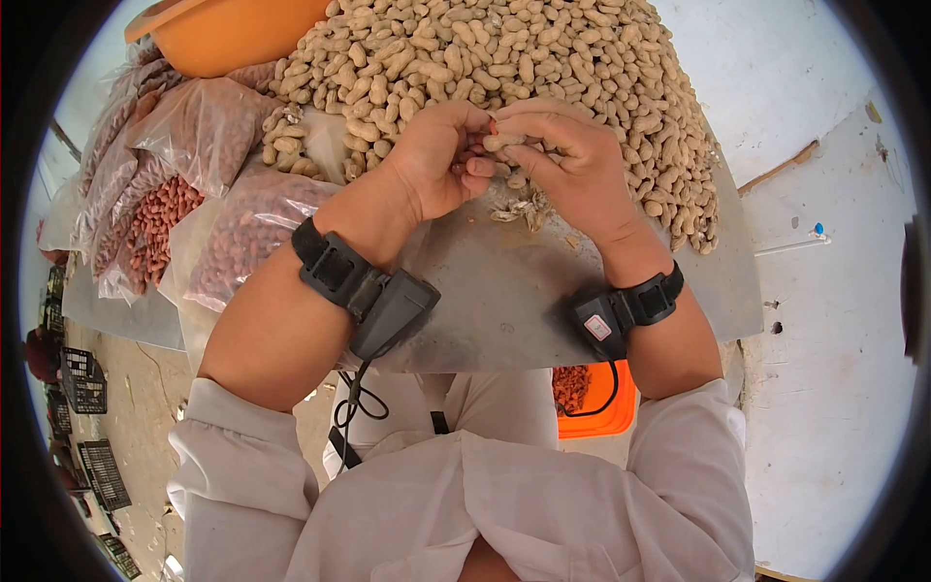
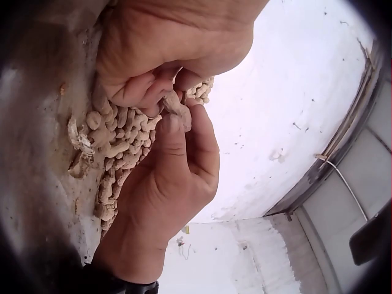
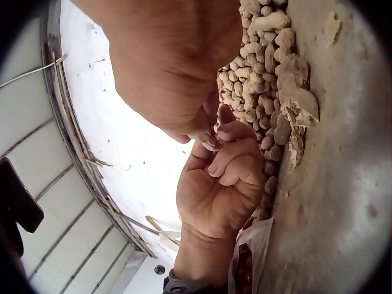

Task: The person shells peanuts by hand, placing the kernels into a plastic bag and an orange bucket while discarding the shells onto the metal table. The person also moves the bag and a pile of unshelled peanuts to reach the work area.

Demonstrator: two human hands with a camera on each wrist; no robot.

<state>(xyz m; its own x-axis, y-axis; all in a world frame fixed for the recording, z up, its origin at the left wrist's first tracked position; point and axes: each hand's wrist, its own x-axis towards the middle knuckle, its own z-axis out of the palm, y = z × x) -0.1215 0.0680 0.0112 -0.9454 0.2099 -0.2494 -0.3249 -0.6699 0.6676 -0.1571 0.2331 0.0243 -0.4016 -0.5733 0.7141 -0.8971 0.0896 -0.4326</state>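
Over the near edge of the peanut heap [image 1: 504, 48], both hands meet at one unshelled peanut [image 2: 177, 111]. My right hand [image 1: 582, 170] pinches it between thumb and fingers. From the other side, my left hand [image 1: 436, 160] grips its end with curled fingers, palm turned up in the right wrist view. A bit of red kernel [image 1: 493, 127] shows between the fingertips in the head view. The left palm's inside is partly hidden by its curled fingers. Broken shells [image 1: 524, 209] lie on the metal tabletop [image 1: 495, 291] just below the hands.
Clear plastic bags [image 1: 208, 126] of red kernels [image 1: 160, 218] lie on the left, with an orange basin [image 1: 233, 39] behind them. Below the table edge stands an orange container [image 1: 606, 417] holding reddish bits. A white wall [image 1: 834, 320] rises on the right; black crates [image 1: 102, 475] stand at lower left.
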